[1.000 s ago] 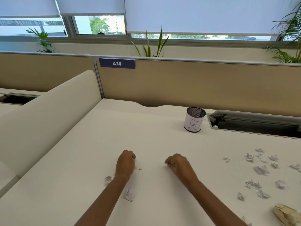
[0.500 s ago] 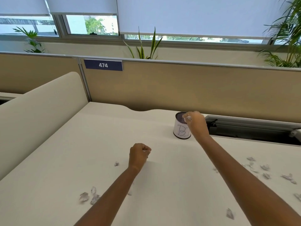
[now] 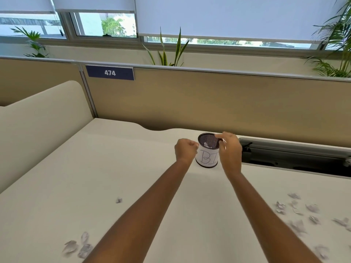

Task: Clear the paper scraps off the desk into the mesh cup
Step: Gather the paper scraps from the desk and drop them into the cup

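the mesh cup (image 3: 208,156) is standing near the back edge of the desk (image 3: 91,179), just left of the cable slot (image 3: 288,158), with a white scrap (image 3: 206,144) lying inside it. the left hand (image 3: 185,149) is hovering beside the cup's left wall, curled into a tight fist with no paper showing, so anything in it is hidden. the right hand (image 3: 229,149) is hanging at the cup's right rim, forefinger and thumb reaching over the opening; the fingers are blurring and i cannot tell whether they are pinching anything. the step in hand is probably the drop. to do it well, each hand should be coming squarely over the mouth before its fingers are loosening, low enough that light paper is not drifting past the rim, and not knocking the cup toward the slot. most paper scraps (image 3: 296,211) are lying loose toward the right edge, a few more (image 3: 77,247) near the front edge on the left, and one (image 3: 118,200) alone between them.
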